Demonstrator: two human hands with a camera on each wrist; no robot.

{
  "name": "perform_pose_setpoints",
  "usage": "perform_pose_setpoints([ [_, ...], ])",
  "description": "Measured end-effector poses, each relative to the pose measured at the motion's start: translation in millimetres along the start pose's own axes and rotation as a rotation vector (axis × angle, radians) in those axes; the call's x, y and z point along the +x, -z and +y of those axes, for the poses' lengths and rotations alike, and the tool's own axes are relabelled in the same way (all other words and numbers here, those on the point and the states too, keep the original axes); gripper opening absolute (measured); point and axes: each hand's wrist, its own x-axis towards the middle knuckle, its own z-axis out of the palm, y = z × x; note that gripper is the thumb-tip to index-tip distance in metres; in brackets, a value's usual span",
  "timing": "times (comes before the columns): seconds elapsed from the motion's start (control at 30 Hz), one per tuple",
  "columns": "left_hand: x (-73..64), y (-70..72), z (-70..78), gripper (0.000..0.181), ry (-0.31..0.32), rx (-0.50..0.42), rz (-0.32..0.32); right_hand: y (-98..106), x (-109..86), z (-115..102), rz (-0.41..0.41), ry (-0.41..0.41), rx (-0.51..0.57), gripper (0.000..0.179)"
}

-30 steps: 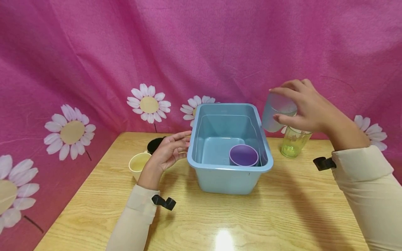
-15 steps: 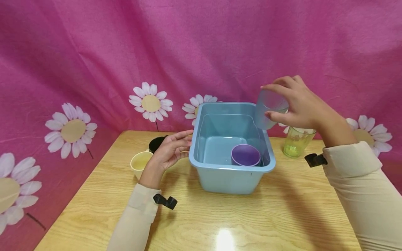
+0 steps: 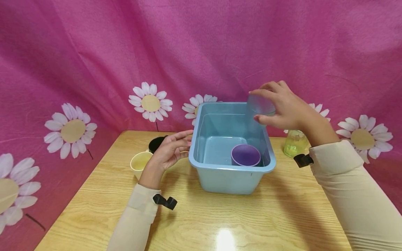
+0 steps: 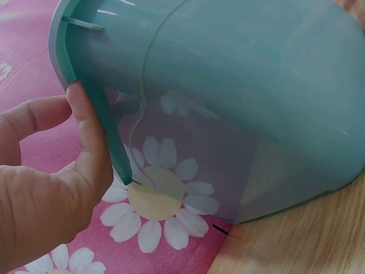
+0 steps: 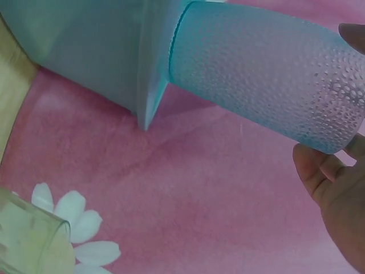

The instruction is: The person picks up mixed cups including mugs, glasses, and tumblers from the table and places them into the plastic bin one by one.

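Observation:
A light blue plastic tub [image 3: 227, 181] stands in the middle of the table, with a purple cup [image 3: 246, 155] inside it near the right front corner. My right hand [image 3: 282, 106] grips the upper end of a translucent bluish tumbler [image 5: 256, 74] between thumb and fingers. The tumbler, bumpy-textured, hangs at the tub's right rear rim, its lower part at the tub's opening. On the other side my left hand [image 3: 171, 150] touches the tub's left rim with extended fingers [image 4: 88, 123]; nothing is held in it.
Left of the tub, a cream cup [image 3: 138, 165] and a black cup [image 3: 155, 143] stand partly behind the left hand. A yellow-green glass [image 3: 293, 144] stands to the right, partly hidden by the right wrist. A pink flowered cloth [image 3: 201, 45] hangs behind the wooden table [image 3: 188, 219].
My right hand has carried the tumbler leftward, from beside the tub to over its right rear rim. The left hand keeps its place at the rim.

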Motion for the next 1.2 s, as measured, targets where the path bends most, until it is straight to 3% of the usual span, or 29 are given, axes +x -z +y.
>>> perform_pose_setpoints([
  [0.4,0.6,-0.1,0.0,0.054,0.004,0.000,0.006,-26,4.5,1,-0.041,0.024,0.016,0.062],
  [1.2,1.2,1.0,-0.2,0.053,0.008,0.006,0.015,-63,11.3,-1,-0.266,-0.083,0.017,0.067],
])
